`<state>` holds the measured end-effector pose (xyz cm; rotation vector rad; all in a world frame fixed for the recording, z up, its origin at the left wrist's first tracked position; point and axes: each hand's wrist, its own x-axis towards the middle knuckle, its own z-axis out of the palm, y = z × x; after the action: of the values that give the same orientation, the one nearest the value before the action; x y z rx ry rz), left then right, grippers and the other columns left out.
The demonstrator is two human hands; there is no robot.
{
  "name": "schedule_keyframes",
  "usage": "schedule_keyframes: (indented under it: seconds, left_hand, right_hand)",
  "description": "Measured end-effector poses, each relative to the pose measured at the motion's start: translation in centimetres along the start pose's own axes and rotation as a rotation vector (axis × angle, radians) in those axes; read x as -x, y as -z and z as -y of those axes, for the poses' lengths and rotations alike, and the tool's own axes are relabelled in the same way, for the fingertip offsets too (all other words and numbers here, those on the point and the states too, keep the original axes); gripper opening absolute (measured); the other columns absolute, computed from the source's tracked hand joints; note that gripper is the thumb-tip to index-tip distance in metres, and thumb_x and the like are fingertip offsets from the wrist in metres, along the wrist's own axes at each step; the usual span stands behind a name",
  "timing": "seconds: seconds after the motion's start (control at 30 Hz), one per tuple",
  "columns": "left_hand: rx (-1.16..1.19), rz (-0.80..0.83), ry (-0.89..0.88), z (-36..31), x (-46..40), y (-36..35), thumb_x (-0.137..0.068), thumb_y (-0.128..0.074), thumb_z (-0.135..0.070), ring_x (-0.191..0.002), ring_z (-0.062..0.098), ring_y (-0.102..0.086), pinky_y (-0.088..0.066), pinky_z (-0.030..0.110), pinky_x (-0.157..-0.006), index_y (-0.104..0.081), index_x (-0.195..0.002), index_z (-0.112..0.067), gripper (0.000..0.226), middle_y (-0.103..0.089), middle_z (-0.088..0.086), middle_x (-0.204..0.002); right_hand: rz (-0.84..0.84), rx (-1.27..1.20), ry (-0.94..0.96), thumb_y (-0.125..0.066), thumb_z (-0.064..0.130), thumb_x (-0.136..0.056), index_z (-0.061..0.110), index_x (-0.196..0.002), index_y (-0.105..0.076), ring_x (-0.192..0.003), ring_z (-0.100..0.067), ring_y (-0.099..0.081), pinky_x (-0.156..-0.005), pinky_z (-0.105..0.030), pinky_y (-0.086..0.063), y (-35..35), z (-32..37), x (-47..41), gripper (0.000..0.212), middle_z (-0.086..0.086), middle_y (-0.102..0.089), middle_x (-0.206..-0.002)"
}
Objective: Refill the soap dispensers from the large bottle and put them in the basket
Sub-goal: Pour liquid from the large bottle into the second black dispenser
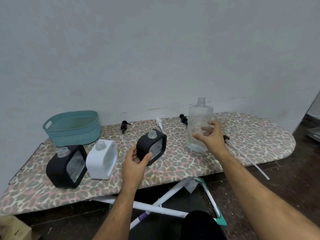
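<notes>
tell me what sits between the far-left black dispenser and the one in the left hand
The white dispenser, uncapped, stands between them on the ironing board, seen in the head view.
</notes>
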<state>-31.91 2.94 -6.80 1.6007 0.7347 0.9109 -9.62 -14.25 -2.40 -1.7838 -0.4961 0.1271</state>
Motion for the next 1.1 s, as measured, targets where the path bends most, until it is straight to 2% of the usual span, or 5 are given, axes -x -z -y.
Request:
schedule_keyframes:
  seconds: [0.23,0.43,0.6,1.0,1.1]
  left_hand:
    - [-0.038,0.038,-0.008,0.2,-0.2,-0.3,-0.081,-0.08,-0.021,-0.093,-0.013,-0.058,-0.047,0.008,-0.075,-0.053,-0.123,-0.027,0.05,-0.061,-0.018,-0.108]
    - [-0.045,0.036,-0.005,0.8,-0.5,-0.3,-0.079,-0.081,-0.024,-0.102,-0.002,-0.062,-0.051,0.021,-0.087,-0.053,-0.122,-0.03,0.052,-0.063,-0.016,-0.113]
    - [-0.042,0.036,-0.007,0.9,-0.6,-0.4,-0.08,-0.081,-0.024,-0.1,-0.004,-0.062,-0.05,0.016,-0.083,-0.053,-0.121,-0.031,0.05,-0.063,-0.018,-0.111]
    - [-0.051,0.023,-0.006,1.2,-0.7,-0.6,-0.079,-0.081,-0.028,-0.104,0.004,-0.063,-0.052,0.026,-0.089,-0.052,-0.121,-0.033,0.05,-0.064,-0.013,-0.114]
    - [-0.053,0.021,-0.006,1.0,-0.6,-0.6,-0.079,-0.081,-0.027,-0.104,0.004,-0.063,-0.052,0.026,-0.089,-0.052,-0.119,-0.034,0.05,-0.063,-0.016,-0.112]
  right_hand:
    - [-0.08,0.052,0.0,-0.084,0.023,-0.073,0.019,-0.132,-0.033,-0.105,-0.02,-0.057,-0.087,-0.035,-0.051,-3.5,-0.2,-1.7,0.077,-0.003,-0.053,-0.115]
    - [-0.058,0.079,0.025,-0.083,0.021,-0.075,0.017,-0.133,-0.034,-0.105,-0.018,-0.058,-0.097,-0.037,-0.05,-6.1,0.3,-3.2,0.077,-0.004,-0.058,-0.121]
    - [-0.063,0.114,0.031,-0.085,0.023,-0.074,0.017,-0.133,-0.035,-0.116,-0.023,-0.06,-0.103,-0.041,-0.048,-7.2,0.5,-4.3,0.077,-0.007,-0.058,-0.134]
    - [-0.051,0.151,0.038,-0.082,0.022,-0.077,0.02,-0.14,-0.03,-0.121,-0.024,-0.057,-0.105,-0.041,-0.044,-7.4,0.0,-4.2,0.083,-0.006,-0.053,-0.141]
    - [-0.073,0.155,0.03,-0.083,0.025,-0.076,0.018,-0.148,-0.025,-0.134,-0.025,-0.045,-0.111,-0.039,-0.033,-7.4,0.0,-3.8,0.093,-0.006,-0.042,-0.15]
